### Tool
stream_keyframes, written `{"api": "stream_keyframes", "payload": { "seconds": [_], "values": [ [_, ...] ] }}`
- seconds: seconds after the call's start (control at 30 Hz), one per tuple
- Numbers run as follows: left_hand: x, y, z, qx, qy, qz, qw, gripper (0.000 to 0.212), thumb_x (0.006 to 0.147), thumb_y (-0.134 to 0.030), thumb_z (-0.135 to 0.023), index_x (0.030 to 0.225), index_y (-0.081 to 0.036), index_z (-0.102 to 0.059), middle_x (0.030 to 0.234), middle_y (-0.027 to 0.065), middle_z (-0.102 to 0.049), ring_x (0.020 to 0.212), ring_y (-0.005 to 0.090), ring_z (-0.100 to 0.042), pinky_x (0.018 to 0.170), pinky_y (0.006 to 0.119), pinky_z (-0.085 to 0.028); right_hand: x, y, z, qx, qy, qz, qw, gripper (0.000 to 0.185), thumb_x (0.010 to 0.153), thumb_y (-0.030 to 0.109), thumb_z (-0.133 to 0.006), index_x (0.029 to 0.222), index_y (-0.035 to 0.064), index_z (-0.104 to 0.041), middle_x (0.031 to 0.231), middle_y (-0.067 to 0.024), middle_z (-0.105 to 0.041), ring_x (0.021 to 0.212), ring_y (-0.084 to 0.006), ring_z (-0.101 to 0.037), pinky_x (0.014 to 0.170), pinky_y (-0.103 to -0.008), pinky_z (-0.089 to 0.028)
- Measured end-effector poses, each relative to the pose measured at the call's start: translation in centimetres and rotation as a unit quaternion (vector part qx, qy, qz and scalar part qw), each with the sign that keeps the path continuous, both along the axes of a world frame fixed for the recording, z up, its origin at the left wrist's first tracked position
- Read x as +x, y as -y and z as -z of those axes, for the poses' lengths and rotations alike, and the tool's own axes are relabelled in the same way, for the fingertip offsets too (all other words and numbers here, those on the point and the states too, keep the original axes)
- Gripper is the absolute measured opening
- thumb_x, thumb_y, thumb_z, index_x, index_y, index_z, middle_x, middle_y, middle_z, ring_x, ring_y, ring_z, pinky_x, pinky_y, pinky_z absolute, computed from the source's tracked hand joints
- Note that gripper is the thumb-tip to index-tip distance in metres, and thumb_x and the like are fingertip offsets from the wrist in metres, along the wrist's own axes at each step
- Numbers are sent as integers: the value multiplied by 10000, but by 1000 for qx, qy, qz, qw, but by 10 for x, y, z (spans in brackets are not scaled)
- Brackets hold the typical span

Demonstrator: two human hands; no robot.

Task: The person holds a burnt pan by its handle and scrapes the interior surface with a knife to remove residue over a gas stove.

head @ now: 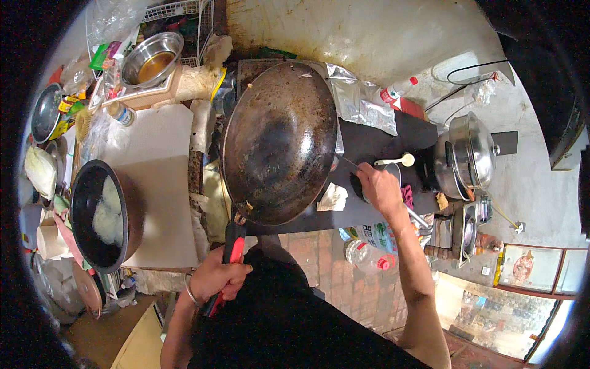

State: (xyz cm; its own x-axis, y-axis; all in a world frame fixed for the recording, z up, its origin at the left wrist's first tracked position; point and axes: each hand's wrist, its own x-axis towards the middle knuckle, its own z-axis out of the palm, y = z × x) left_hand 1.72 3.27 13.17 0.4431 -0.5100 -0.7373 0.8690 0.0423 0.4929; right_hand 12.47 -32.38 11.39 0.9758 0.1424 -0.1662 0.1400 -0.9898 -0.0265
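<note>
My left hand (pixel 220 276) is closed round the red and black handle (pixel 234 249) of a large wok (pixel 279 138), which is tilted so that its dark, stained round face shows. To the right of the wok, my right hand (pixel 380 190) grips a thin metal utensil (pixel 346 160) that points to the wok's right edge; its far end is hidden. Just beyond that hand lies a pale spoon (pixel 402 160) on the dark counter, beside a bowl (pixel 393 171) partly covered by the hand. A crumpled white cloth or paper (pixel 333 197) lies between the wok and my right hand.
At left a dark pot (pixel 131 217) holding whitish food stands on a pale board (pixel 161 184). A steel bowl of brown liquid (pixel 154 62) is behind it. At right stand a lidded steel pot (pixel 465 154) and a bottle (pixel 398 90). A large plastic bottle (pixel 366 256) is below the counter.
</note>
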Motion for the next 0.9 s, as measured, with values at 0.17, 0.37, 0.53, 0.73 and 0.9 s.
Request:
{"api": "stream_keyframes", "payload": {
  "seconds": [0.17,0.37,0.53,0.73,0.9],
  "values": [
    [-2,5,-2,9,-37,-20,999,199,797,-61,-551,710,-61,-372,465,8,-359,341,104,-363,315,260,-302,26,12,29,-79,30,-74,994,125,830,126,-454,886,28,-507,666,-179,-603,626,-347,-608,531,-428,-491],
    [-2,11,-7,59,13,13,998,195,793,-60,-560,736,-55,-374,474,14,-379,334,111,-382,302,263,-301,13,1,59,-168,-61,-87,980,181,827,118,-435,955,19,-515,660,-149,-608,618,-326,-619,517,-403,-504],
    [-6,13,-6,78,15,16,997,197,785,-66,-572,772,-50,-375,502,26,-404,334,114,-392,301,265,-307,3,-17,57,-191,-71,-107,973,189,791,99,-465,955,39,-535,667,-145,-619,619,-284,-634,533,-378,-519],
    [-6,24,-6,132,56,42,989,206,779,-62,-580,825,-46,-380,515,28,-416,349,112,-418,306,264,-319,-19,-7,73,-189,-77,-95,974,206,751,63,-488,952,29,-522,693,-160,-618,651,-272,-638,578,-367,-527],
    [-13,26,6,159,116,49,979,215,776,-66,-587,858,-43,-390,536,29,-437,366,109,-444,312,269,-333,19,14,53,-139,-7,-40,989,177,799,93,-470,949,21,-530,720,-171,-615,640,-289,-632,548,-378,-520]
  ]
}}
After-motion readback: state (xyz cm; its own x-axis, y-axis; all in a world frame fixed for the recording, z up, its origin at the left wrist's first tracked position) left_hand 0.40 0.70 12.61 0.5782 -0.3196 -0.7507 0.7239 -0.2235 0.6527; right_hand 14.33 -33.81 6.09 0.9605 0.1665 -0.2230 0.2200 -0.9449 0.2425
